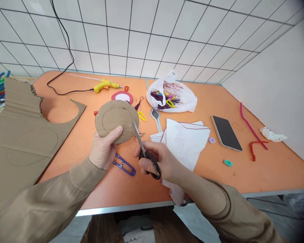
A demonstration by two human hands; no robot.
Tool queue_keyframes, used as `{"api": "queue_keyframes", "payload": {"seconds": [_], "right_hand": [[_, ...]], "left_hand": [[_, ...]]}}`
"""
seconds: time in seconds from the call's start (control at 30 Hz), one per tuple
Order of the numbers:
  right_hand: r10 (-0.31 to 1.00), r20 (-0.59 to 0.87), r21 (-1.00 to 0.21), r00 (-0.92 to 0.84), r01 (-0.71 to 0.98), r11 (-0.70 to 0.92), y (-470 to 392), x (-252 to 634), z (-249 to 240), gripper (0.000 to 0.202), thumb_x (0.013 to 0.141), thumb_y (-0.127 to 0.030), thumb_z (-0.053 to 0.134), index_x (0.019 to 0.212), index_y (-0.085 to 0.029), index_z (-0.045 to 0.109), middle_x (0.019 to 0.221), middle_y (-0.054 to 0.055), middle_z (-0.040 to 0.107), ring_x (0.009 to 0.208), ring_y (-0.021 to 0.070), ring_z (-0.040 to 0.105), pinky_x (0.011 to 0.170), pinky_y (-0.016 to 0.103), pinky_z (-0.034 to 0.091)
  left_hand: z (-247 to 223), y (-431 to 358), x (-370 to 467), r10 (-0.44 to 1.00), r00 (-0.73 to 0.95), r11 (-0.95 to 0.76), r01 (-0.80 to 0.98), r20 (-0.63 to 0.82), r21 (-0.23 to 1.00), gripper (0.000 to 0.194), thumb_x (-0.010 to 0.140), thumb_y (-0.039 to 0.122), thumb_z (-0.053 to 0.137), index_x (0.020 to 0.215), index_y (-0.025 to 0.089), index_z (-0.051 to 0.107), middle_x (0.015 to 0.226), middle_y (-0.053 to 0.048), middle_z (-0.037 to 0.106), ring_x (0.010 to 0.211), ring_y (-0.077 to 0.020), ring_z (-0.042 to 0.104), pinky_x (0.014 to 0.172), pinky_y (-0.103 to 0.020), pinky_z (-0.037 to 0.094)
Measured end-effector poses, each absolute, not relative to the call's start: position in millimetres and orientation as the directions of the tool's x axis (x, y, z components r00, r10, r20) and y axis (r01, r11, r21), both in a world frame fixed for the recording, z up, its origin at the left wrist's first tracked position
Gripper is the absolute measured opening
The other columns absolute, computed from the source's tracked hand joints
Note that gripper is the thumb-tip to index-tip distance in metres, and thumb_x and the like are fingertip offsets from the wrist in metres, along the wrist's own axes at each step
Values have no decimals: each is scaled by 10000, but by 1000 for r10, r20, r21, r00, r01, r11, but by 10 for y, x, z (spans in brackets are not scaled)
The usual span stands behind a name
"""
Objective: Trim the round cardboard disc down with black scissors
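Observation:
My left hand grips a round cardboard disc by its lower edge, thumb on top. A smaller circle is pencilled on the disc. In my right hand is a pair of scissors with black handles, fingers through the loops. The blades point up and left, with their tips over the right part of the disc near the drawn line. Whether the tips pierce the cardboard I cannot tell. Below the disc lies a purple slotted plastic tool, and yellow snips lie to its right.
A large cardboard sheet with a cut-out covers the left. Behind are a yellow glue gun with its cord, a red-rimmed disc and a plastic bag. White cloth, a phone and pipe cleaners lie rightward.

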State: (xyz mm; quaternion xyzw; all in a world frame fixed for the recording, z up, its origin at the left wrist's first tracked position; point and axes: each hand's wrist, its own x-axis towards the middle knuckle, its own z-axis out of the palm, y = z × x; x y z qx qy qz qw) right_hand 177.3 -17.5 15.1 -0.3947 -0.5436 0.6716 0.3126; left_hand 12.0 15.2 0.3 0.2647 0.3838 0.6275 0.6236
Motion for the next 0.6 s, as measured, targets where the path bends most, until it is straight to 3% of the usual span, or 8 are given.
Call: {"api": "queue_keyframes", "payload": {"seconds": [0.37, 0.6], "right_hand": [[840, -190, -977, -509, 17, -211, -163, 1780, 124, 274, 711, -300, 753, 813, -165, 537, 580, -51, 537, 508, 97, 538, 474, 198, 401], [823, -113, -987, -557, -32, -157, -177, 1797, 126, 398, 774, -518, 703, 852, -166, 533, 615, -9, 581, 540, 117, 540, 509, 231, 413]], "left_hand": [[-9, 141, 127, 989, -66, 64, -612, -132, 788, 232, 666, 183, 788, 876, 240, 708, 967, -2, 745, 978, -200, 669, 812, -284, 554], [2, 135, 129, 987, -65, 79, -590, -145, 804, 244, 657, 208, 796, 882, 232, 703, 1036, -33, 742, 1100, -257, 635, 879, -350, 548]]}}
